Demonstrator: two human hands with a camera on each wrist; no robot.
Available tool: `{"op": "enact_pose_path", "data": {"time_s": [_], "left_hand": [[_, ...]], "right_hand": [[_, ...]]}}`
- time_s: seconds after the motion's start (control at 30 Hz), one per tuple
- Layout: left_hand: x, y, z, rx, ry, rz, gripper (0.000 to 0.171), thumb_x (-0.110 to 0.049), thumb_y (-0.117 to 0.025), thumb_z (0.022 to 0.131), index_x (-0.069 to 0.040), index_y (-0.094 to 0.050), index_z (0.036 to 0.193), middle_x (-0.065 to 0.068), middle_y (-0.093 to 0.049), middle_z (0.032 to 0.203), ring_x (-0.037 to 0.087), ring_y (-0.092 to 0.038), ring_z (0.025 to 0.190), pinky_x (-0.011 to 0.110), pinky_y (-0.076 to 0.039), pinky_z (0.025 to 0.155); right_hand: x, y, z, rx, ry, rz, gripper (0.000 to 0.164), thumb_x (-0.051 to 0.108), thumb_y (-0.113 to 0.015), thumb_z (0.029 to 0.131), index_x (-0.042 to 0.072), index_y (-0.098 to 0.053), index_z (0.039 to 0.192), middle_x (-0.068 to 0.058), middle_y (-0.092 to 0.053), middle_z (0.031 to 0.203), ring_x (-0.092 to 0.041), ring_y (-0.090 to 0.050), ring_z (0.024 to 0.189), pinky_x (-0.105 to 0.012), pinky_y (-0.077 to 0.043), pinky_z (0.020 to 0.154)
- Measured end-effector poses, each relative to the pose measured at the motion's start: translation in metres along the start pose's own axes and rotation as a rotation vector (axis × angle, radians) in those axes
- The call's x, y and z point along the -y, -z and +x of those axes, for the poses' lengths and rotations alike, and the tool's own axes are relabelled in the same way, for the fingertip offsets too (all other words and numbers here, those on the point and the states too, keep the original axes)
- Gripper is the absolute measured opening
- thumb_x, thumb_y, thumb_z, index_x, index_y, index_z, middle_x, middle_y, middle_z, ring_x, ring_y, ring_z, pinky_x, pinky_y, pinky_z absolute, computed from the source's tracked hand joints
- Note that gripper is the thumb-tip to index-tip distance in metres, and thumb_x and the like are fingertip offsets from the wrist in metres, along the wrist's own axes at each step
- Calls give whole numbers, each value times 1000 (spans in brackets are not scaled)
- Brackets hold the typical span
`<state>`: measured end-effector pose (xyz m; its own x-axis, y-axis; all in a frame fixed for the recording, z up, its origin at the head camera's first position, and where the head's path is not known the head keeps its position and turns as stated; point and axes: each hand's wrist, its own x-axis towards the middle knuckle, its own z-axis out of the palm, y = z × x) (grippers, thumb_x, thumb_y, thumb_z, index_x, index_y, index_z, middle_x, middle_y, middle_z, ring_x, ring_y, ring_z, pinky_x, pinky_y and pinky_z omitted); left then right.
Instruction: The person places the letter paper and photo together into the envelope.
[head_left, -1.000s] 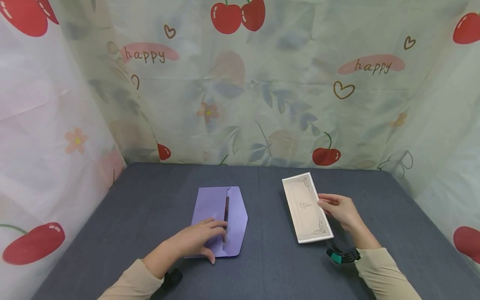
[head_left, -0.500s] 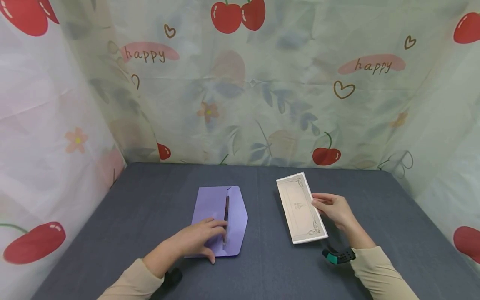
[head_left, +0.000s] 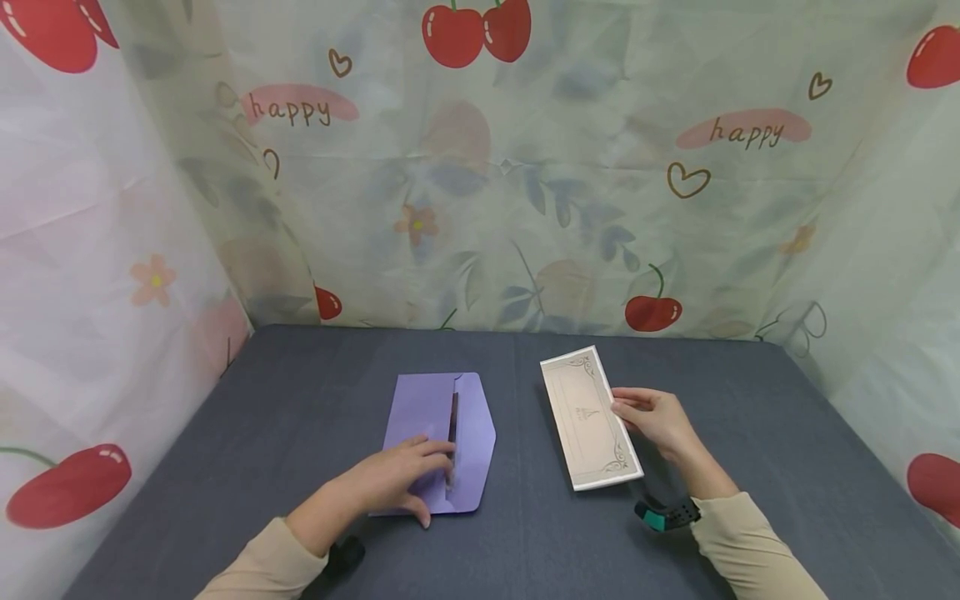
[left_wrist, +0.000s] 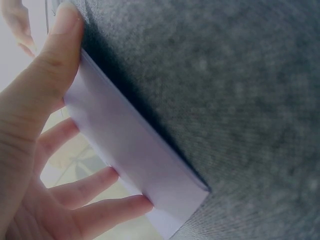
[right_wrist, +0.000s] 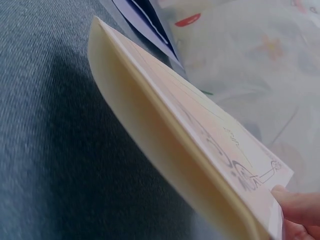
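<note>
A purple envelope lies flat on the dark table, its pointed flap unfolded to the right. Along its mouth runs a dark gap. My left hand rests on the envelope's near part, fingertips at the mouth and thumb by the near edge; in the left wrist view the fingers are spread against the purple paper. To the right, my right hand pinches the long edge of a cream folded card with scrollwork corners. In the right wrist view the card is tilted above the table, its lower leaf hanging slightly apart.
The table has a dark grey cloth. A fabric curtain printed with cherries and "happy" stands behind it and along both sides. A black strap with a green part is at the right wrist.
My right hand has carried the card leftward, closer to the envelope, at much the same tilt. The left hand and the envelope have stayed in place.
</note>
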<state>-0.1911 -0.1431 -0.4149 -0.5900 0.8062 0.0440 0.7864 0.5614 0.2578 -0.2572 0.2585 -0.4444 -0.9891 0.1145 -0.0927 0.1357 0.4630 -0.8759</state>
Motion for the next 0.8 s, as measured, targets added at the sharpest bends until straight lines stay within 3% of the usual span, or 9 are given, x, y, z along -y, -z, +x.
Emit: {"op": "enact_pose_path", "data": {"time_s": [0.07, 0.23, 0.4, 0.63, 0.8], "left_hand": [[0, 0, 0, -1, -1, -3, 52, -37, -78, 64, -14, -57, 106, 12, -51, 135, 38, -49, 124, 53, -38, 104], [1, 0, 0, 6, 3, -10, 52, -38, -77, 64, -14, -57, 106, 12, -51, 136, 39, -48, 124, 53, -38, 104], [2, -1, 0, 13, 6, -9, 53, -38, -77, 65, -14, -57, 107, 12, -50, 136, 38, -48, 125, 53, -37, 105], [2, -1, 0, 12, 15, -4, 54, -38, -78, 65, -14, -57, 108, 12, -50, 137, 39, -48, 125, 52, -39, 104], [1, 0, 0, 9, 16, -2, 54, -39, -77, 65, -14, -57, 109, 12, -50, 137, 40, -48, 124, 52, -40, 103]], "right_hand": [[2, -3, -1, 0, 12, 7, 45, 22, -66, 85, 1, -58, 124, -17, -66, 109, -5, -63, 81, -21, -56, 69], [34, -7, -23, 10, 25, 29, 42, 14, -64, 86, -6, -56, 122, -17, -67, 104, -2, -61, 76, -18, -55, 66], [31, -11, -23, 12, 28, 54, 43, 18, -68, 83, -3, -59, 120, -8, -69, 96, -1, -62, 75, -16, -54, 64], [33, -17, -22, 33, 71, 75, 40, 15, -67, 84, -5, -60, 118, -15, -69, 97, -6, -63, 76, -21, -56, 64], [36, -24, -22, 27, 24, 33, 39, 12, -64, 86, -3, -59, 121, -16, -68, 103, -4, -62, 77, -19, -55, 66]]}}
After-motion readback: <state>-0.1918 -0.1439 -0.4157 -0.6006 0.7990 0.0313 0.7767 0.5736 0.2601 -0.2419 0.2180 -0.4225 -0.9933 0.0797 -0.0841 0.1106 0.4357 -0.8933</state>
